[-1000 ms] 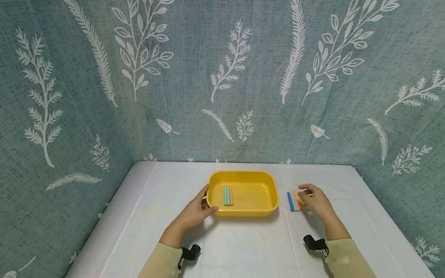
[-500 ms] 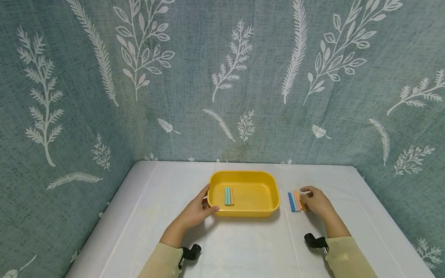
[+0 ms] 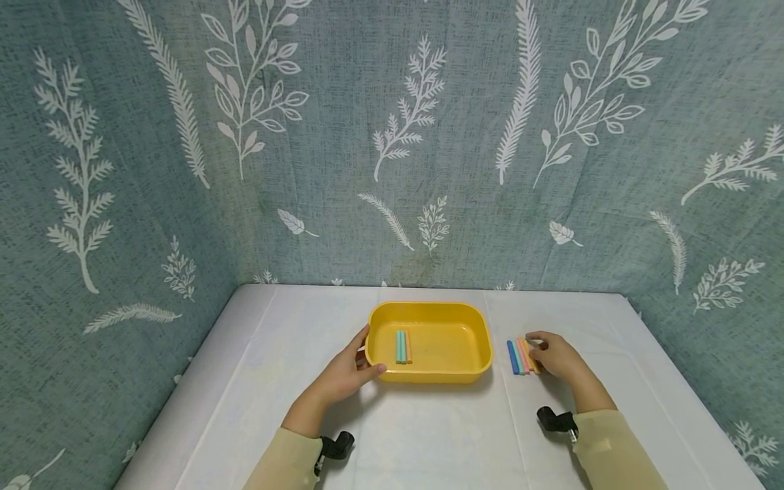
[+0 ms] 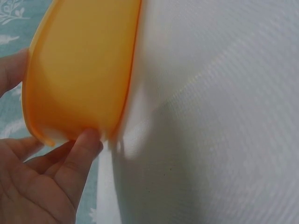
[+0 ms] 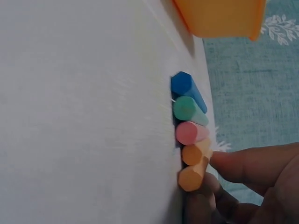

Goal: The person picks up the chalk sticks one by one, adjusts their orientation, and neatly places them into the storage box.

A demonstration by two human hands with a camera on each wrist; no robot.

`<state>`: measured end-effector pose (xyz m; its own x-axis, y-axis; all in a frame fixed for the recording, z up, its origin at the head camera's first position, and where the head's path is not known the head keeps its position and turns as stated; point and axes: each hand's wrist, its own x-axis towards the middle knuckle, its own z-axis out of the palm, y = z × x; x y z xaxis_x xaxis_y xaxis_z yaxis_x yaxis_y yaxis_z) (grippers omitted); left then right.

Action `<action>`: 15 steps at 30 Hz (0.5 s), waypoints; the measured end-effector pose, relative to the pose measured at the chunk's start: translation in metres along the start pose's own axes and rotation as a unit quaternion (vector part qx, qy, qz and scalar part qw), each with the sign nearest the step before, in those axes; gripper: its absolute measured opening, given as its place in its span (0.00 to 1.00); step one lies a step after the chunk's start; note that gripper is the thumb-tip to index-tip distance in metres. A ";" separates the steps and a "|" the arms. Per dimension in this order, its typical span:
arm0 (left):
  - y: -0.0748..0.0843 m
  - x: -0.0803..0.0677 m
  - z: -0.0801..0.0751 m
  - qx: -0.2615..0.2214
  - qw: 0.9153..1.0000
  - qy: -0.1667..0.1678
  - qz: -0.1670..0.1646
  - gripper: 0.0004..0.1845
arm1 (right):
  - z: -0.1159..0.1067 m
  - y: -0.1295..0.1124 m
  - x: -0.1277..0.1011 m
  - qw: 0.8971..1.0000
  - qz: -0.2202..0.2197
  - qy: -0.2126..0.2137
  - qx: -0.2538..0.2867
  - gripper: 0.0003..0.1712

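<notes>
A yellow plastic tray (image 3: 444,347) sits mid-table, with two mint chalk sticks and an orange one (image 3: 408,347) side by side at its left. At its left end my left hand (image 3: 339,378) grips it, thumb at the near corner, fingers along the outer wall. Right of the tray lies a row of chalk: blue (image 5: 181,84), green (image 5: 186,108), pink (image 5: 188,133) and two orange sticks. My right hand (image 3: 560,357) pinches the outermost orange chalk stick (image 5: 190,179) between thumb and fingers. That stick is still against its neighbour (image 5: 192,154).
A white cloth (image 3: 429,435) covers the table. Behind and beside it hangs a teal curtain (image 3: 331,136) with white leaf prints. The tray's right wall (image 5: 222,18) stands a short way from the blue end of the chalk row.
My right hand has lowered slightly and its fingers have closed in on the outer orange chalk stick. The left hand and the tray stay as they were.
</notes>
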<state>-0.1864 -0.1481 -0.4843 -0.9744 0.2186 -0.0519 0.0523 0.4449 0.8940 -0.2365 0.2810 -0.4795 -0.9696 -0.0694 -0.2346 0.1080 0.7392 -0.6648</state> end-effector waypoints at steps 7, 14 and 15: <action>-0.002 0.001 0.000 0.003 1.000 0.002 0.000 0.49 | -0.006 -0.002 0.004 0.999 0.002 -0.042 0.012 0.27; -0.002 0.001 0.001 0.002 1.000 0.000 -0.002 0.50 | -0.007 0.001 0.007 0.999 0.015 -0.049 0.018 0.26; -0.002 0.001 0.001 0.002 1.000 0.000 -0.002 0.50 | -0.007 0.001 0.008 0.999 0.015 -0.047 0.021 0.26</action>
<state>-0.1875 -0.1483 -0.4865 -0.9746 0.2168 -0.0559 0.0490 0.4498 0.8918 -0.2457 0.2864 -0.4769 -0.9408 -0.1121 -0.3199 0.1479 0.7134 -0.6849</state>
